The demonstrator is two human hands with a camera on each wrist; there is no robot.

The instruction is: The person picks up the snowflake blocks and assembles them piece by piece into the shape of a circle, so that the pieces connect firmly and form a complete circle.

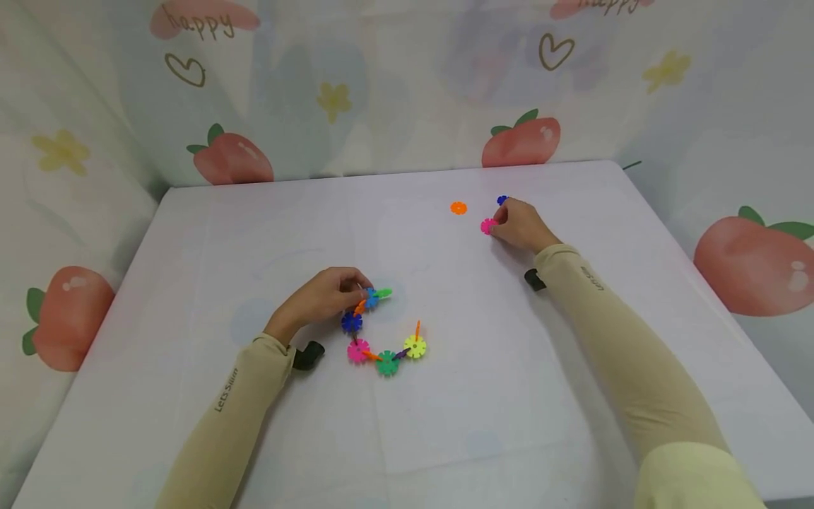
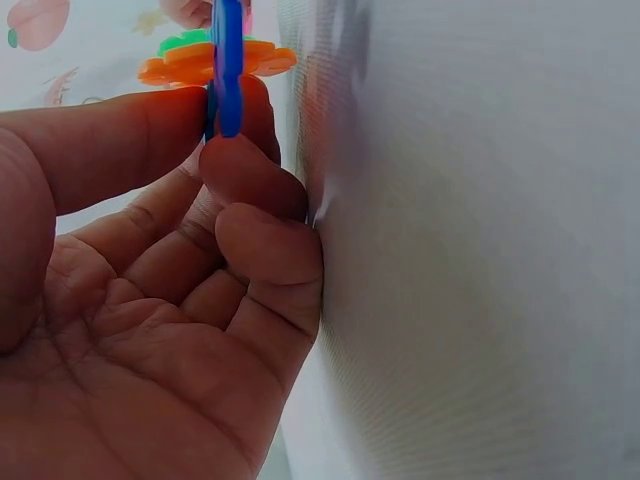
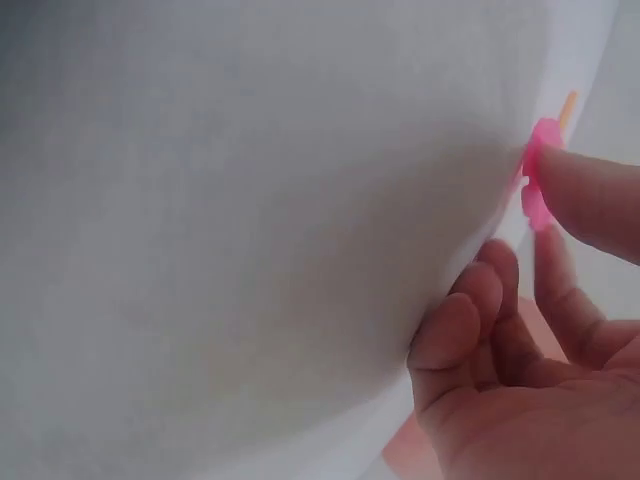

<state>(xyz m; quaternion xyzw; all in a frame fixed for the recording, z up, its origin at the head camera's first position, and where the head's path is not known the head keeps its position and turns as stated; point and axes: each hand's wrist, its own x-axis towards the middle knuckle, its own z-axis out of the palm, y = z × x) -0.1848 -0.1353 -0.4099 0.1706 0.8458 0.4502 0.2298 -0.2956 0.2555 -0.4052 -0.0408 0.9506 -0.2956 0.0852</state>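
A curved chain of interlocking flower-shaped plastic discs lies on the table, with a dark blue disc (image 1: 352,322), a pink disc (image 1: 358,350), a green disc (image 1: 387,363) and a yellow disc (image 1: 415,346) along it. My left hand (image 1: 324,293) pinches the chain's upper end at a light blue disc (image 1: 372,300), beside a light green disc (image 1: 384,293). In the left wrist view, thumb and fingers hold it below an orange disc (image 2: 180,65). Farther back, the right hand (image 1: 523,225) pinches a loose pink disc (image 1: 487,226) between thumb and finger, close over the tabletop.
An orange disc (image 1: 458,208) lies on its own at the back of the white table (image 1: 496,396). Just behind the right hand is a blue disc (image 1: 502,200), partly covered by it. Printed cloth (image 1: 394,85) hangs along the back and sides.
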